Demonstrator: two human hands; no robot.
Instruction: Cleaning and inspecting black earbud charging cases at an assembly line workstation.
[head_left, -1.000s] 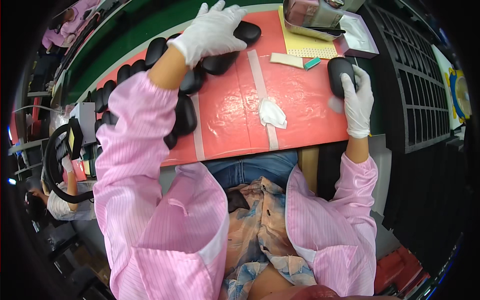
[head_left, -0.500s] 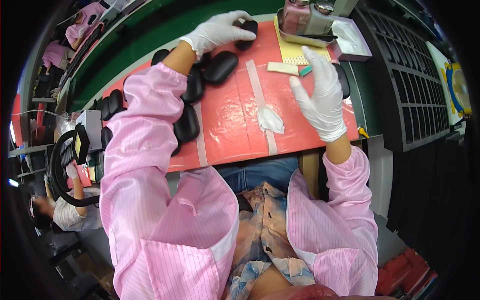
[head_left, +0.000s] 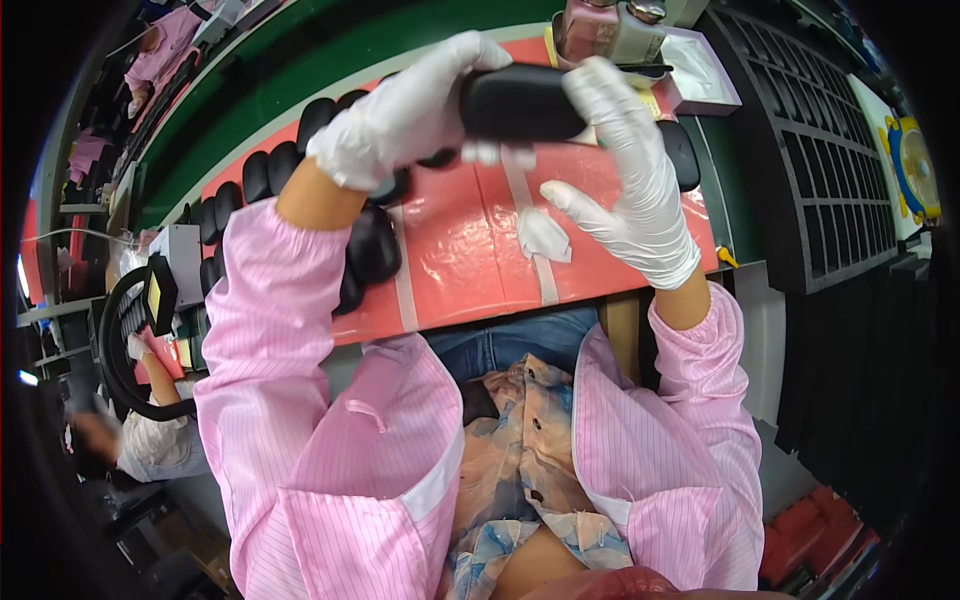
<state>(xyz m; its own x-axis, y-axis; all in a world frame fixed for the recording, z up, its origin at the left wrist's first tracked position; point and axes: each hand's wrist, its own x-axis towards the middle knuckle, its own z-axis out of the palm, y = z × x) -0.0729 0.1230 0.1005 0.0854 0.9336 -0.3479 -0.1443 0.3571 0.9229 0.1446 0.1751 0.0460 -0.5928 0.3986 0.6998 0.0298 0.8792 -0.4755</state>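
My left hand (head_left: 395, 115), in a white glove, grips a smooth black oblong piece with rounded ends (head_left: 522, 103) by its left end, raised above the table. At the right end of this piece are the fingertips of my gloved right hand (head_left: 635, 180); its thumb is spread well apart below. Whether those fingertips press on the piece I cannot tell. Several similar black pieces (head_left: 372, 245) lie at the left of the red-covered table (head_left: 450, 270), partly hidden by my left arm. A crumpled white cloth (head_left: 544, 235) rests below the held piece.
Two pump-top bottles (head_left: 590, 30) stand in a tray at the back right, beside a box of white tissue (head_left: 695, 70). Another black piece (head_left: 679, 155) lies behind my right hand. A black slotted rack (head_left: 820, 150) stands at right. A ring lamp (head_left: 118, 340) is at left.
My left hand has lifted the black piece off the table's far side and brought it nearer. My right hand's fingers have moved to its right end.
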